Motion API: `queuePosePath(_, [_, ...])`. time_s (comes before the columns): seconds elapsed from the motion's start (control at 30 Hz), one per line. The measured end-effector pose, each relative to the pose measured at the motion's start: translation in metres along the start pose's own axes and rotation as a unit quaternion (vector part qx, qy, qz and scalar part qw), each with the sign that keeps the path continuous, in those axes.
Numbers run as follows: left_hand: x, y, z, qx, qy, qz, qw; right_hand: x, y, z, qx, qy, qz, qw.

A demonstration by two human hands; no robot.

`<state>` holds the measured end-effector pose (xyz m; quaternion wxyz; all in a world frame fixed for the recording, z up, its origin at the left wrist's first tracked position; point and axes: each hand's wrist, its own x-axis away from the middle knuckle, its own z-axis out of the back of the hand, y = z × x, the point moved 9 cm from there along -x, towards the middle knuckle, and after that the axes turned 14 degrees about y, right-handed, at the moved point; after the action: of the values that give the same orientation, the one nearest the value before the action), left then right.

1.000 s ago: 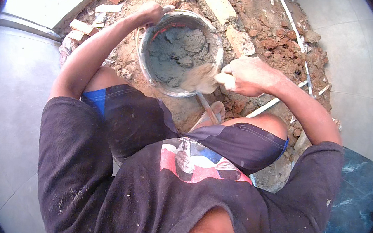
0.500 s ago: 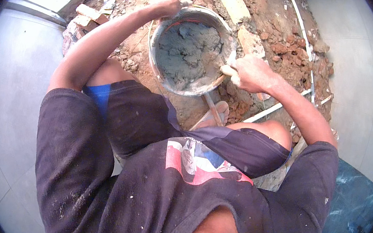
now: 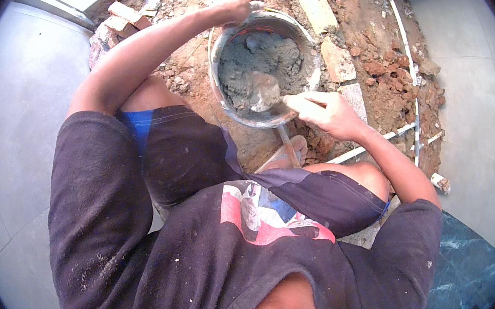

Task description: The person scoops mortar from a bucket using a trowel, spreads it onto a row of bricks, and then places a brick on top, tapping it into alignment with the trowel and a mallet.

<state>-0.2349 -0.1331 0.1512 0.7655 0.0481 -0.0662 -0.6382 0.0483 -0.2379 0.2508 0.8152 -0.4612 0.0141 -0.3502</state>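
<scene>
Bucket (image 3: 253, 120), round and smeared with pale grey along its rim, standing on rough earth just in front of a person seen from above; inside it lies thick, lumpy grey mortar (image 3: 255, 53), heaped on the far side, with a streak of orange-red on the inner wall.

The left hand (image 3: 235, 9) reaches across to the far left edge of the bucket and is clamped there; whether its fingers hold the rim itself or a handle, I cannot tell; the right hand (image 3: 331, 116), at the right side of the bucket, is wrapped around the handle of a trowel (image 3: 265, 91), whose mortar-coated blade, slightly blurred, lies over the mortar, inside the rim.

The person has knees spread to either side, in dark shorts (image 3: 181, 153) with a blue panel and a dark T-shirt (image 3: 198, 276) with a red, white and blue print; a foot (image 3: 298, 148) shows near the bucket, beside a thin brown stick (image 3: 287, 143).

Beyond lie reddish soil (image 3: 360, 30), pale blocks (image 3: 318, 14) in a row, broken bricks (image 3: 128, 15) at left and a thin white pipe (image 3: 412, 69) at right; grey flooring (image 3: 18, 100) flanks the earth, with a blue marbled surface (image 3: 463, 286) at lower right.
</scene>
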Motion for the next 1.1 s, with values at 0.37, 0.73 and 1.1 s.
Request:
queuePosePath(0.37, [0.005, -0.004, 0.007, 0.12, -0.01, 0.071, 0.99, 0.007, -0.013, 0.047, 0.288, 0.234, 0.215, 0.903])
queuePosePath(0.73, [0.012, -0.008, 0.013, 0.194, 0.02, 0.063, 0.979, 0.02, 0.018, 0.066, 0.368, 0.087, 0.056, 0.924])
queuePosePath(1.1, [0.013, -0.019, -0.001, 0.26, 0.013, 0.158, 0.952, 0.006, 0.076, -0.043, -0.071, -0.091, -0.164, 0.98])
